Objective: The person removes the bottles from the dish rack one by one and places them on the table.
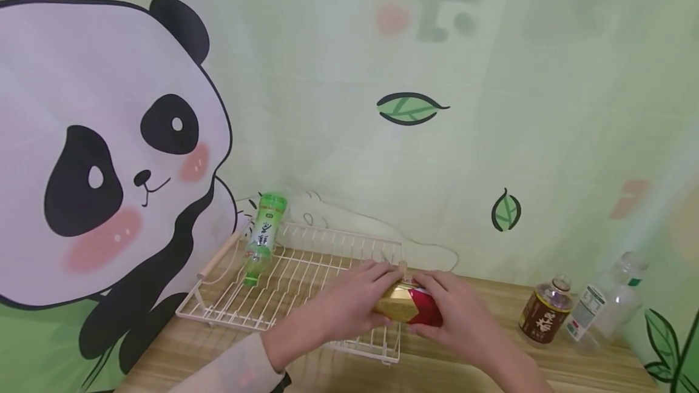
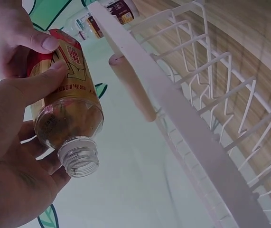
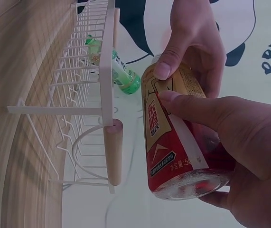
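Left wrist: left hand (image 2: pixel 16 164) and right hand (image 2: pixel 15 40) curl fingers (image 2: pixel 60 176) round the bottle (image 2: pixel 71 111), probably light, slick, squeezable; best gripped at label (image 2: pixel 80 78), under thumbs (image 2: pixel 41 81).

- Red-and-gold bottle (image 1: pixel 401 307), between both hands: neck hidden behind left hand (image 1: pixel 360 293), head view.
- Wire rack (image 3: pixel 106 85), below left hand: front rail part-covered by left forearm (image 1: pixel 300 335).
- Clear bottle (image 1: pixel 614 308), right of right hand (image 1: pixel 459 314): small label print illegible.
- Right forearm (image 1: pixel 519 369): cut off, lower edge.
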The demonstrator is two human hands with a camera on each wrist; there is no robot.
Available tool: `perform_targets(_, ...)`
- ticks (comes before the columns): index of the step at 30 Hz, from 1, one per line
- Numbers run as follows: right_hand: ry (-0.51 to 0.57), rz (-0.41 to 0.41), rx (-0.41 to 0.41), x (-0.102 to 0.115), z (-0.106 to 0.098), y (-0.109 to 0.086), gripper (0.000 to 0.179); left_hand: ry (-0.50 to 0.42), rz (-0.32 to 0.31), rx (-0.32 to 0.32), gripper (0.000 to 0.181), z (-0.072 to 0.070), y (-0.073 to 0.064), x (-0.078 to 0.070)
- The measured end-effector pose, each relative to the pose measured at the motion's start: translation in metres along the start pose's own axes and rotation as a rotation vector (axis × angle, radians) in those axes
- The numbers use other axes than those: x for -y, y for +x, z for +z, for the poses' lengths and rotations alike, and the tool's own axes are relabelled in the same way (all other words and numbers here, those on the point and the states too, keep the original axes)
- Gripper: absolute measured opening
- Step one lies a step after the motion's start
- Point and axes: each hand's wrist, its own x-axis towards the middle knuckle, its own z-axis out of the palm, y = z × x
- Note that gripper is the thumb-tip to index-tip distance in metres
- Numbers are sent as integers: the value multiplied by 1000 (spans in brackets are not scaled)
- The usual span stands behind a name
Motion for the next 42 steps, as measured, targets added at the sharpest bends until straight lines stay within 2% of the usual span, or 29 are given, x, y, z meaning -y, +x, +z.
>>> perform_targets(10, -30, 33, 41, 1, 4, -1, 80, 16, 1, 1, 80, 1, 1, -1)
perform_targets(18, -46, 11, 54, 1, 14, -2, 81, 106, 21, -23, 81, 6, -2, -3)
perform_targets(22, -30, 10, 58, 1, 15, -3, 81, 116, 17, -6, 83, 4, -2, -4)
perform_targets(28, 7, 28, 43, -6, 12, -3, 80, 35, -69, 43, 89, -6, -2, 4)
perform_targets(31, 22, 52, 29, -15, 7, -4, 80, 6, -118, 60, 90, -7, -6, 14)
perform_targets(35, 41, 100, 29, -31, 0, -9, 81, -51, -196, 58, 94, -3, -13, 32)
perform_targets(39, 76, 175, 43, -47, -6, -17, 82, -78, -274, -5, 94, 1, -22, 53)
perform_targets(42, 114, 246, 45, -59, -9, -25, 83, -73, -330, -84, 95, 1, -29, 70)
